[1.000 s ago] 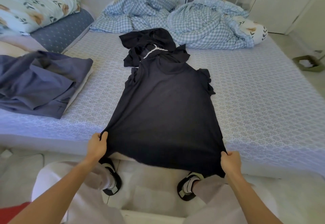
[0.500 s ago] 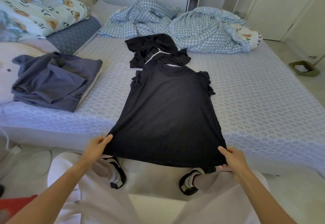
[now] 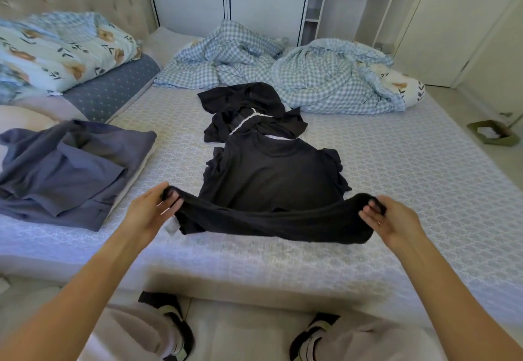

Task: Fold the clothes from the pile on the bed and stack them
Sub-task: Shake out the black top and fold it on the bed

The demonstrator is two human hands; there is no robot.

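Checked duvet (image 3: 325,77) bunched against the white wardrobe (image 3: 226,1); floral pillow (image 3: 56,52) left of it, open shelves (image 3: 348,6) right.

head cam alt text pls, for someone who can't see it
Both hands, left hand and right hand, pinch the hem corners of a black top lying on the bed, folding it upward. A grey-blue folded stack lies left.

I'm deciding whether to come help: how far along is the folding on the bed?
Done: grey-blue clothes lie roughly folded at the bed's left. In hand: left hand and right hand pinch the hem corners of a black top, lifting the hem over its body. Left: the crumpled black garment beyond it.
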